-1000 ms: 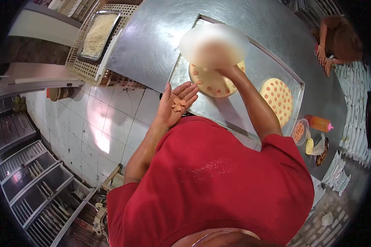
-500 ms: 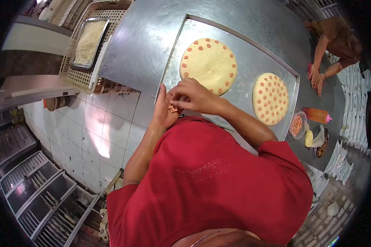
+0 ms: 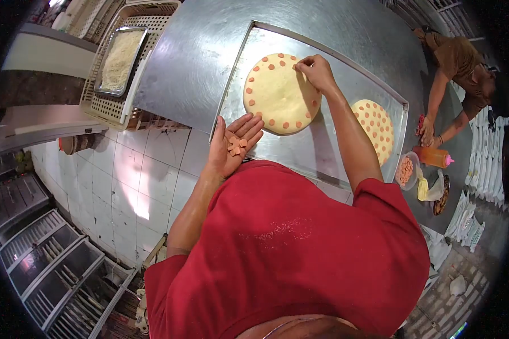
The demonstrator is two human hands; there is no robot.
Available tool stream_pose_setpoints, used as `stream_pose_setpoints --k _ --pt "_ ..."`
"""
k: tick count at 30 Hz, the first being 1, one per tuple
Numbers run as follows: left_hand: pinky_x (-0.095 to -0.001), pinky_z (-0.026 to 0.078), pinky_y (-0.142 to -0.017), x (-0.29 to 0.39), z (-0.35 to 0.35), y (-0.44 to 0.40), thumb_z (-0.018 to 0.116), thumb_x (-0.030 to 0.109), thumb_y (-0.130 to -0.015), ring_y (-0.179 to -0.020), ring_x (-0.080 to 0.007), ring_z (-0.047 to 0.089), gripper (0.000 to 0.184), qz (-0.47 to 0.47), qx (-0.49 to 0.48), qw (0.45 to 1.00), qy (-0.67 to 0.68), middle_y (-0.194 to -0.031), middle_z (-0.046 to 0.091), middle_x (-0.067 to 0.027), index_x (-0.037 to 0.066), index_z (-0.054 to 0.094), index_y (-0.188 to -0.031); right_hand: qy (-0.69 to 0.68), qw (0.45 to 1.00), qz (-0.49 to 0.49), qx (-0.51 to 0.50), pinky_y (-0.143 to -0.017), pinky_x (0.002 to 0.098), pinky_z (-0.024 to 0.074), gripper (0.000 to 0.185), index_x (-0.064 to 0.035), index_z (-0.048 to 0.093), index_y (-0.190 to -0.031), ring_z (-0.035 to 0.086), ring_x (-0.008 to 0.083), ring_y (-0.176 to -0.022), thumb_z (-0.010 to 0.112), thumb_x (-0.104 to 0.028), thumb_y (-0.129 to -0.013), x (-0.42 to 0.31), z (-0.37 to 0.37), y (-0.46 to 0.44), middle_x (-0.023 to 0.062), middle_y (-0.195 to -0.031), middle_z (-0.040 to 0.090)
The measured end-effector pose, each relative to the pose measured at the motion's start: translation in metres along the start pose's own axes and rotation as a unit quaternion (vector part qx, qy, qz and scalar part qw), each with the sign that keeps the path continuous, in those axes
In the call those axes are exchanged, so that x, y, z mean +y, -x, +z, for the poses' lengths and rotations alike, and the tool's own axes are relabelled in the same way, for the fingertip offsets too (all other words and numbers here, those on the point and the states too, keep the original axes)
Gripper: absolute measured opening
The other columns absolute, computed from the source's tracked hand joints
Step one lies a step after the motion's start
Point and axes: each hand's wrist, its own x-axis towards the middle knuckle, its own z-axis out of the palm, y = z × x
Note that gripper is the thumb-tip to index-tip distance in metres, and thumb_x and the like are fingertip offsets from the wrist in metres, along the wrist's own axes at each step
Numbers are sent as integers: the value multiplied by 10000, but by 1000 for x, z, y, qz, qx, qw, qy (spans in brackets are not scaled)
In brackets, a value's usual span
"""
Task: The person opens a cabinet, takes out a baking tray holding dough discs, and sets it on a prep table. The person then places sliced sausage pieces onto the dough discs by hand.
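Observation:
My left hand [image 3: 232,148] is held palm up, fingers stretched out, with several sausage slices [image 3: 237,146] in the palm. It hovers by the near left edge of a large round of dough [image 3: 280,93], which has slices ringed along its rim and a mostly bare middle. Over the far right part of that dough, my right hand [image 3: 314,72] pinches a slice at its surface; the fingertips largely hide it. A second dough round [image 3: 374,127], dotted all over with slices, is partly covered by my right forearm. Both rounds lie on a metal tray [image 3: 336,148].
Right of the tray are a tub of sausage slices [image 3: 405,170], an orange squeeze bottle [image 3: 433,156] and a bag with something yellow [image 3: 430,189]. Across the table, a co-worker's hands [image 3: 430,135] work near the bottle. At left, a crate [image 3: 124,107] holds a pan of shreds [image 3: 120,59].
My right hand has moved from my left palm up and right to the dough's far edge. My left hand has spread its fingers. The co-worker's hands have shifted slightly nearer to the bottle.

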Motion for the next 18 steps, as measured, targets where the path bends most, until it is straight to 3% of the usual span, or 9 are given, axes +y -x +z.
stream_pose_setpoints --k 5,7,9,11,13,18 --pt "-457 397 -1136 -1 -1 0 345 600 -1006 -1345 -362 464 769 4 -4 1000 -6 -1446 456 -260 -74 452 -1361 146 979 -95 107 -819 383 477 294 -32 744 -948 610 253 -883 753 -276 -784 -12 8 12 124 -930 665" --pt "-451 410 -1124 -2 -2 2 337 601 -1008 -1331 -356 479 770 6 1 1000 -2 -1435 470 -255 -73 454 -1362 47 969 -242 26 -865 390 447 265 -39 733 -965 577 277 -924 741 -229 -781 -37 16 38 119 -931 633" --pt "-439 435 -1098 1 -2 -1 322 604 -1011 -1304 -344 507 773 1 -8 1000 0 -1412 498 -244 -71 458 -1363 -22 929 -342 -139 -868 389 439 231 -33 714 -955 564 283 -938 729 -188 -784 -60 34 76 117 -952 629" --pt "-430 448 -1078 3 -17 -6 315 604 -1013 -1283 -331 524 771 -8 -42 999 -1 -1396 515 -233 -67 461 -1364 12 900 -385 -205 -869 384 432 174 -62 710 -923 537 278 -947 722 -179 -794 -79 50 114 90 -959 614" --pt "-413 473 -1040 3 -27 -10 299 604 -1018 -1243 -305 556 769 -27 -117 993 2 -1365 549 -211 -59 466 -1367 20 895 -402 -193 -861 388 428 172 -77 712 -909 532 280 -933 726 -204 -794 -82 61 131 85 -949 615" --pt "-388 496 -989 0 -20 -10 280 607 -1022 -1197 -270 581 764 -21 -82 996 -37 -1311 589 -182 -44 474 -1372 20 892 -416 -178 -856 394 415 157 -112 708 -867 512 279 -916 724 -258 -812 -87 68 148 66 -929 605"
